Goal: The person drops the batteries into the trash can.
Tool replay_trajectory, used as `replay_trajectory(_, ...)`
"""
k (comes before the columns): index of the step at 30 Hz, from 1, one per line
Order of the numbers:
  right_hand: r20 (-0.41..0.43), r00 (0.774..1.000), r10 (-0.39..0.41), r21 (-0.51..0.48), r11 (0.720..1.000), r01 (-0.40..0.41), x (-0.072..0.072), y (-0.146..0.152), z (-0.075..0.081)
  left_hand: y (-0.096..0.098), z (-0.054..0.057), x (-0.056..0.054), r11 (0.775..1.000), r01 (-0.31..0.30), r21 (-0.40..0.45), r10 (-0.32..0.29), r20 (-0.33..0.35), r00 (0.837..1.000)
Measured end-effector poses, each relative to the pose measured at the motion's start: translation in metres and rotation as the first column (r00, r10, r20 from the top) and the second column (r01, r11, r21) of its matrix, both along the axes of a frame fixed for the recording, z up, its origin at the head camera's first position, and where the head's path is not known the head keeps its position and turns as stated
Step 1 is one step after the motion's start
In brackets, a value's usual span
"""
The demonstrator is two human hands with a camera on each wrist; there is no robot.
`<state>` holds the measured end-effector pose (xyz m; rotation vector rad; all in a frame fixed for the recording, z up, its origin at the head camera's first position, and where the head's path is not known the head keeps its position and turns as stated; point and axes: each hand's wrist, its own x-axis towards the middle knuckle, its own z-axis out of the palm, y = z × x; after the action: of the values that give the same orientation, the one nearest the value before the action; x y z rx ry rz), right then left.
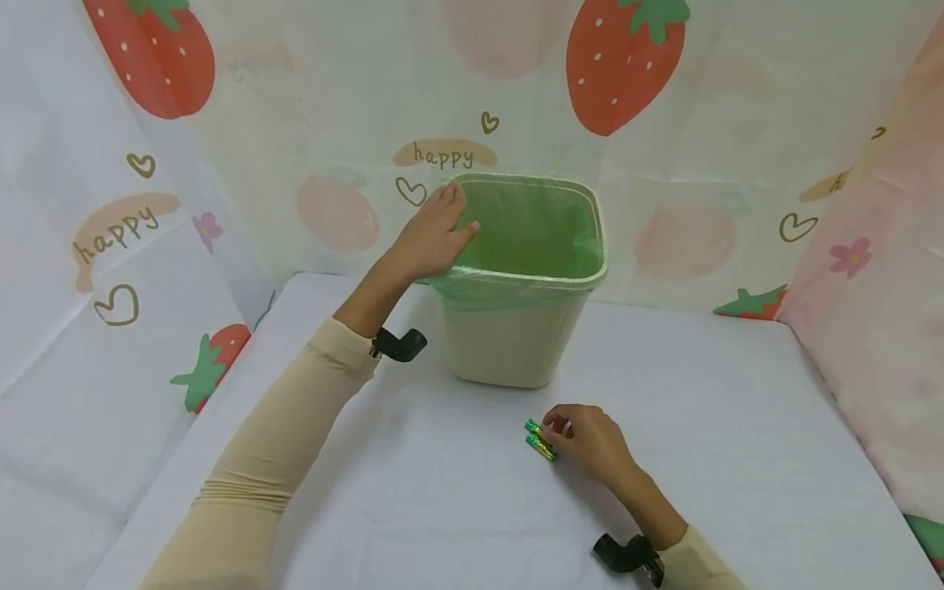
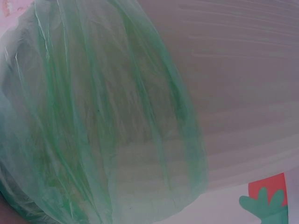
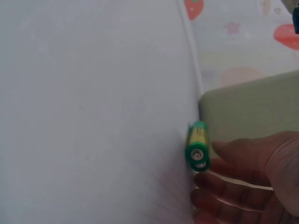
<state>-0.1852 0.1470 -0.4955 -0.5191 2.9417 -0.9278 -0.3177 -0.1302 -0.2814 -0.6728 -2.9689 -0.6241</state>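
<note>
A pale green trash can (image 1: 509, 336) stands upright, with a thin green plastic bag (image 1: 479, 297) folded over its rim. My left hand (image 1: 435, 233) grips the can's left rim, thumb toward the inside. Pleats of that bag (image 2: 103, 112) fill much of the left wrist view, where the hand is mostly hidden. Two green and yellow batteries (image 1: 542, 447) lie side by side on the table in front of the can. My right hand (image 1: 593, 442) is right beside them, fingers loosely bent. In the right wrist view the thumb (image 3: 233, 149) is close to the near battery (image 3: 197, 142).
The white-covered table (image 1: 701, 410) extends around the can to both sides. Behind it hangs a strawberry-printed curtain (image 1: 369, 106), with a pink one (image 1: 878, 344) at the right. Black wrist cameras (image 1: 401, 345) sit at both cuffs.
</note>
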Motion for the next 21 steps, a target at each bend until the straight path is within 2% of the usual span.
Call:
replay_trajectory(7,-0.031,0.999,-0.012,0.030,0.999,0.013,0.0004,-0.0029,-0.0036,0.0009,0.0012,0.0010,1.000,0.001,-0.006,-0.001,0.002,1.000)
replay_trajectory(21,-0.036,0.999,-0.008,0.075,0.997,0.011,0.0019,-0.0020,-0.0043,0.0003,-0.0001,-0.0002,1.000,-0.003,-0.002,0.003,0.005,1.000)
